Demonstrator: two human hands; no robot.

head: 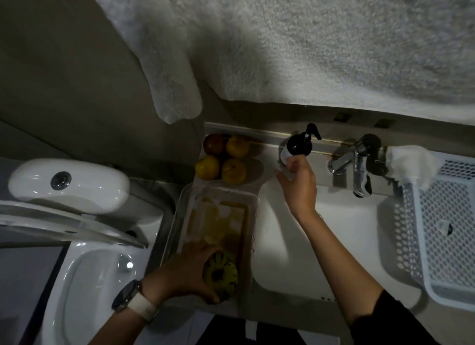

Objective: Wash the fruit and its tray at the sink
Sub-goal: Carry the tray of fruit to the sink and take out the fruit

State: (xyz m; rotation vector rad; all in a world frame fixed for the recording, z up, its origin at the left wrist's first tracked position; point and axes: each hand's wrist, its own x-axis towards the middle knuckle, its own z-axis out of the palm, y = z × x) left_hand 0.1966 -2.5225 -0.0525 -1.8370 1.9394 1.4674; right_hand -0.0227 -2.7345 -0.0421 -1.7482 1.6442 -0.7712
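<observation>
Left hand gripping yellow-green scrubber over tray; right hand holding soap bottle base beside sink.

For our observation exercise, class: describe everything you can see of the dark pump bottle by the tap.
The dark pump bottle looks like glossy black plastic or glass, with a black pump head and spout on top and a pale label low on its body. It leans on the ledge behind the white sink basin, left of the chrome tap. The right hand grips its lower part.
</observation>
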